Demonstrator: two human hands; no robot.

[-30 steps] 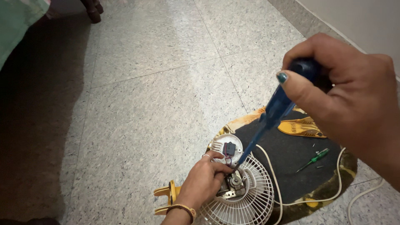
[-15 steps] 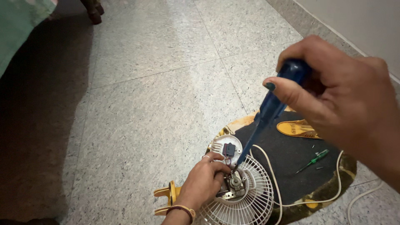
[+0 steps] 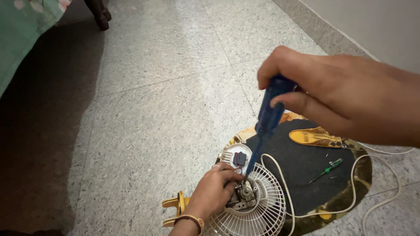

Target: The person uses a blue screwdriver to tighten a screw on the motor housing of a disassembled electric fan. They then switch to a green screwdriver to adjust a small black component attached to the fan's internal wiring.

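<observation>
Shifting over from half a second back, the right hand [image 3: 345, 98] is now sitting more level across the top of the view, fingers curled over the screwdriver's handle instead of gripping it from the side. Starting at the left, a green cloth [image 3: 24, 35] is hanging into the corner, with a dark furniture leg [image 3: 98, 15] standing beyond it on the speckled stone floor [image 3: 153, 109]. Low down, yellow plastic prongs [image 3: 175, 209] are poking out beside the left wrist, which is wearing a bangle [image 3: 191, 219]. The left hand [image 3: 214, 190] is closing on the small metal motor [image 3: 244, 196] at the hub of the white fan grille [image 3: 258, 209], pinning it in place. Just above, a round white cover [image 3: 234, 156] with a dark switch is lying on the floor. The blue screwdriver [image 3: 267, 118] is slanting down from the right hand, which is clamping tight on its handle, and the tip is meeting the motor. Further right, a dark round mat [image 3: 306, 161] is carrying a small green screwdriver [image 3: 328, 169] and a yellow piece [image 3: 313, 137], with a white cord [image 3: 350, 205] looping round its edge.
</observation>
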